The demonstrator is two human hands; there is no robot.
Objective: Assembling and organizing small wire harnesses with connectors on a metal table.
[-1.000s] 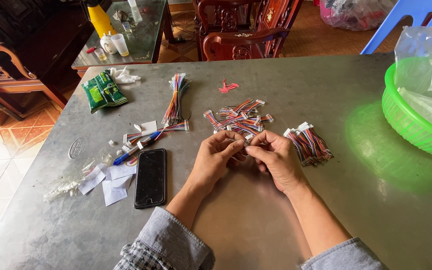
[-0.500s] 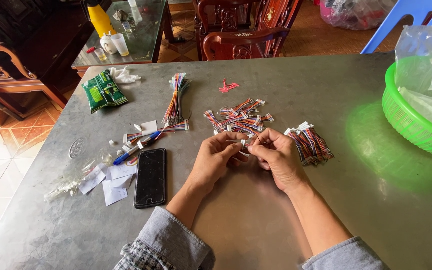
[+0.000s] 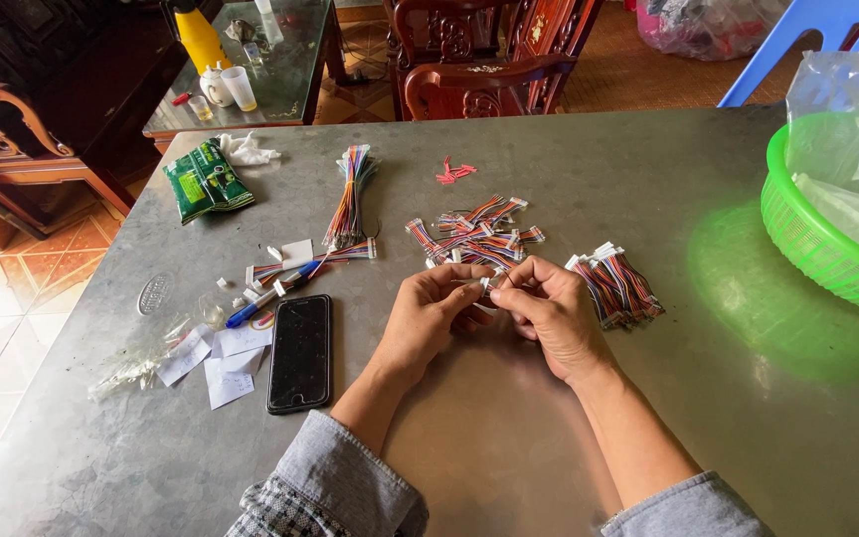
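Both hands met over the grey metal table (image 3: 549,447), the left hand (image 3: 429,313) and right hand (image 3: 549,313) pinching a small white plastic connector on short multicoloured wires (image 3: 486,283) between their fingertips. The step appeared to be seating or checking that connector. A loose pile of similar wire leads (image 3: 474,239) lay just beyond the hands; a tidier stack of wire leads (image 3: 616,286) sat beside the right hand. A black smartphone (image 3: 300,353) lay left of the left forearm. The next move would demand fine fingertip alignment.

green basket (image 3: 815,239) cut off right, pinched piece mostly hidden
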